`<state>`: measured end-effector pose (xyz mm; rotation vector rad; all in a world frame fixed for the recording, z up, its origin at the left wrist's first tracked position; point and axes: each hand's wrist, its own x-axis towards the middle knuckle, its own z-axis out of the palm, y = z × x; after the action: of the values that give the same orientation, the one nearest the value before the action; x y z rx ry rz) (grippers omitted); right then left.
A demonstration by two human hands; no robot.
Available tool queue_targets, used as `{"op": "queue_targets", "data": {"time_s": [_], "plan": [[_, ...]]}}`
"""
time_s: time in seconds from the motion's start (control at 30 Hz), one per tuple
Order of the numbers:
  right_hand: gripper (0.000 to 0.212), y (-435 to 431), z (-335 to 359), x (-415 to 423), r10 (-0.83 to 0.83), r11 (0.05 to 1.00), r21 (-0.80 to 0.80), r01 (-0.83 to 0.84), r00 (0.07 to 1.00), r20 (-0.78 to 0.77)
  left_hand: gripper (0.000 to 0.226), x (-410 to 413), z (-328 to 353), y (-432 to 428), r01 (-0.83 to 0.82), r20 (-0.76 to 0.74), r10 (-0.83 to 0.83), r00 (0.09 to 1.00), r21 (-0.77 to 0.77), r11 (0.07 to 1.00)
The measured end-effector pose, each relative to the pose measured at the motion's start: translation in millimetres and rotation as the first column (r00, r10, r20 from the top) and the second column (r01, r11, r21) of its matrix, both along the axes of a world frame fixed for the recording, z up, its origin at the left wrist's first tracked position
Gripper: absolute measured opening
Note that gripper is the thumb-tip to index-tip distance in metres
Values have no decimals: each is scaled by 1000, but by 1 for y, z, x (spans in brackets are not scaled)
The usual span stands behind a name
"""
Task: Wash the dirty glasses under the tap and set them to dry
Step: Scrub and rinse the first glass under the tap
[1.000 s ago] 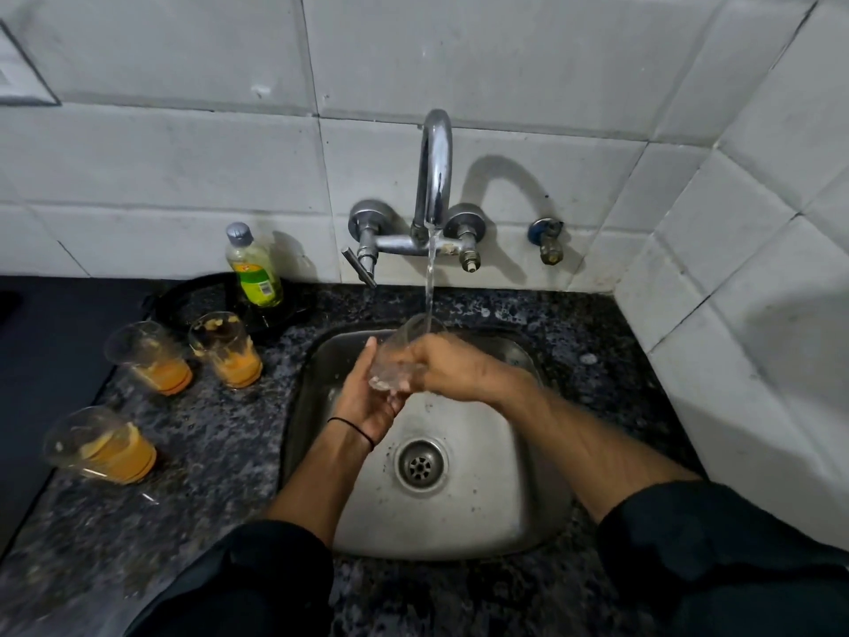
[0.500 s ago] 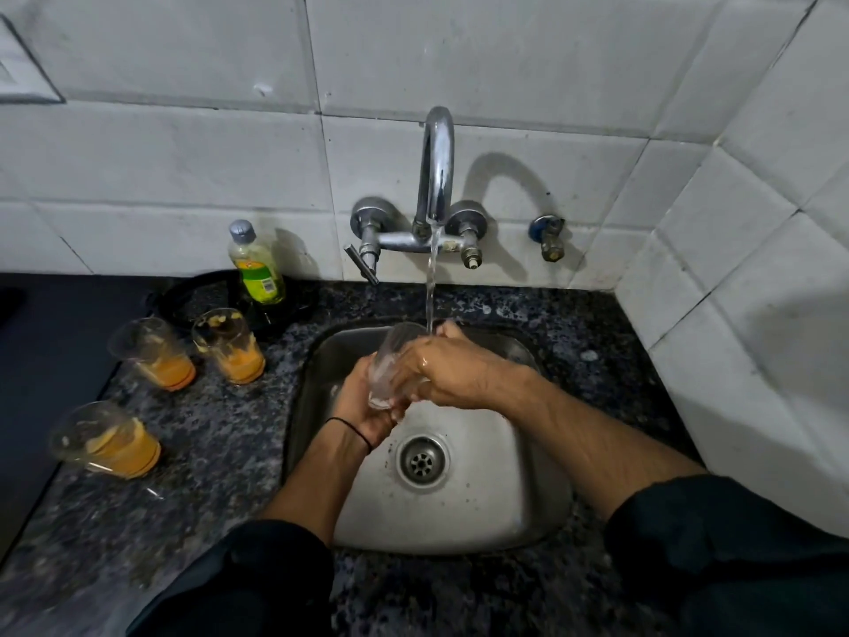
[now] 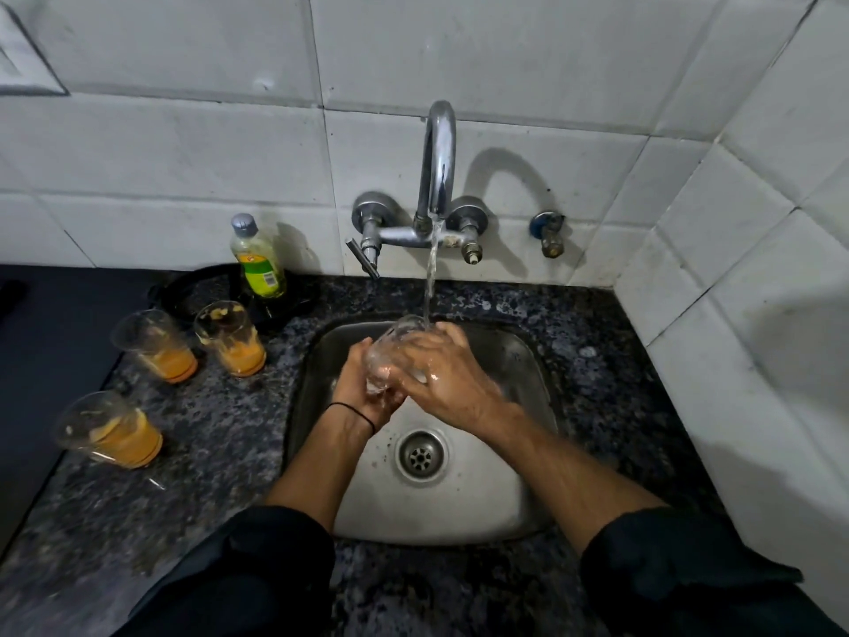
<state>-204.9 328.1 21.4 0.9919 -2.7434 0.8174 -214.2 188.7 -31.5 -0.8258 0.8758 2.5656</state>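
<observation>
A clear glass (image 3: 390, 356) is held over the sink (image 3: 459, 508), its mouth tilted up at the stream from the tap (image 3: 438, 167). The left hand (image 3: 363, 393) cups it from below, fingers curled round its base, and the right hand (image 3: 448, 379) wraps over its side (both wet). Three dirty glasses (image 3: 156, 344) (image 3: 232, 337) (image 3: 110, 429) with orange dregs stand on the counter (image 3: 206, 452) left of the sink, a bottle (image 3: 257, 262) behind them.
</observation>
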Motion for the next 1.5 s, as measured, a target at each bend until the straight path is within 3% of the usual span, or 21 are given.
{"op": "queue_targets", "data": {"time_s": [0.07,0.13,0.17,0.23,0.27,0.3,0.37,0.47,0.57,0.63,0.7,0.77,0.83,0.9,1.0,1.07,1.1,1.2,1.3,1.4,1.5], "plan": [[28,-4,-11,8,-118,956,-256,141,988,103,32,-1,4,1,11,49,-11,999,5,1000],[18,-20,-10,16,-247,760,-489,427,887,391,33,1,6,3,24,14,-23,1000,-72,997],[18,-27,-9,15,-281,595,-528,606,773,569,32,2,9,4,23,-23,-27,999,-153,988],[20,-31,-7,11,-207,202,-391,898,430,879,23,7,21,6,-40,-133,-1,991,-307,951],[21,-30,-7,10,-75,60,-274,960,278,958,21,10,30,8,-71,-206,-2,979,-347,935],[23,-27,-9,10,71,-11,-168,986,168,983,23,12,37,9,-85,-275,-29,961,-395,915],[30,-22,-12,12,276,-30,-50,998,57,959,32,16,50,13,-81,-411,-188,892,-555,828],[36,-23,-11,17,422,-14,15,1000,-7,907,40,18,60,22,-123,-514,-466,720,-755,644],[42,-29,-3,19,413,9,53,999,-52,909,32,9,68,31,-223,-550,-503,667,-791,570],[50,-33,-6,19,227,106,-17,994,-7,974,31,-2,68,36,-211,-496,-474,728,-819,533],[59,-36,-13,18,-74,203,-162,966,181,981,41,-14,66,40,-110,-360,-403,841,-844,524],[71,-37,-14,18,-329,357,-300,885,419,846,48,-20,65,44,-20,-219,-315,924,-846,532],[85,-35,-13,16,-412,454,-354,817,546,730,52,-16,68,47,20,-156,-291,944,-853,521],[77,-28,-10,11,-331,360,-432,827,546,769,49,-4,66,49,37,-187,-399,898,-870,492],[55,-14,-2,6,20,109,-415,903,415,910,45,11,47,41,-24,-284,-596,751,-914,405],[57,-13,-5,5,105,47,-384,922,378,920,48,14,37,37,-50,-339,-606,720,-896,442],[55,-16,-5,6,94,33,-411,911,407,909,45,15,35,37,-17,-342,-536,772,-853,521],[43,-25,-9,9,-60,137,-567,812,578,814,50,15,32,35,183,-148,-273,951,-442,878],[41,-29,-3,6,-94,367,-669,646,742,664,40,11,23,30,157,14,-156,988,-82,984],[48,-26,8,-7,-136,521,-645,559,801,583,30,12,16,29,111,-14,-115,993,-151,982],[19,-22,15,-19,-243,517,-607,604,783,572,25,11,13,26,43,39,-30,999,-425,904]]}}
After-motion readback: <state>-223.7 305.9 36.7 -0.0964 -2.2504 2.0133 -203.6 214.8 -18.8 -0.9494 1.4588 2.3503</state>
